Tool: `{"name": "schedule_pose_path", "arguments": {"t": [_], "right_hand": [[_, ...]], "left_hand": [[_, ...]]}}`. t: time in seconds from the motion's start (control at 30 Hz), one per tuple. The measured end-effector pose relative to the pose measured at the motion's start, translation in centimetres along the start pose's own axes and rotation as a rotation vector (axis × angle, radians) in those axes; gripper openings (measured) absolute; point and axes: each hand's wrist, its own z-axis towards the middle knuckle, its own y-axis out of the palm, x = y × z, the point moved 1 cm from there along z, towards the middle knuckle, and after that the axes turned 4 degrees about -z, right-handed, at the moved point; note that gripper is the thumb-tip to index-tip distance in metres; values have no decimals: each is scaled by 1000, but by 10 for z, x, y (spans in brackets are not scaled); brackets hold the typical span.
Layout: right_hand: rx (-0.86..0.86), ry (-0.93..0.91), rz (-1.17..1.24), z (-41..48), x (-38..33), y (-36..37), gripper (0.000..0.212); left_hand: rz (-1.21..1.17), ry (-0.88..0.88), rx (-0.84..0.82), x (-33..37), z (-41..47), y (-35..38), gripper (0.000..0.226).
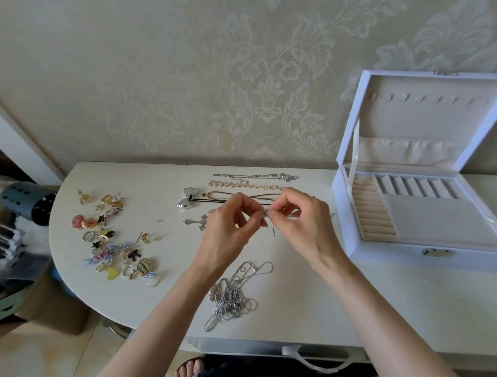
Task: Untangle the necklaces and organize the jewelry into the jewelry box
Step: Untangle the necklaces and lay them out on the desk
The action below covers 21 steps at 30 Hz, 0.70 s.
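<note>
2 hands meet above the white rounded surface (159, 298). The left hand (229, 230) and right hand (305, 221) each pinch a small silver necklace clasp (266, 213) with curled fingers (249, 205). A tangled heap of silver chains (232, 297) lies below the wrists. The open white jewelry box (394, 258) stands to the right.

jewelry box (380, 257): right side cut off by frame edge | small silver piece (266, 213) pinched by left hand (229, 232) and right hand (302, 218): too small to identify | cross pendant (197, 222): right end hidden behind left hand | foot (187, 372): cut off at bottom edge
</note>
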Motion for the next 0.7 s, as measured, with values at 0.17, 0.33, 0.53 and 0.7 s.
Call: {"name": "schedule_pose_path", "arguments": {"t": [0.17, 0.33, 0.53, 0.7], "right_hand": [[-1, 23, 2, -2, -3, 0, 16], [-28, 30, 53, -4, -5, 1, 15], [-74, 98, 277, -5, -6, 7, 15], [-74, 222, 546, -3, -3, 6, 16]], "left_hand": [[72, 12, 20, -2, 1, 3, 4], [126, -39, 102, -6, 4, 3, 7], [260, -93, 117, -4, 2, 4, 16], [381, -172, 124, -9, 4, 2, 9]]}}
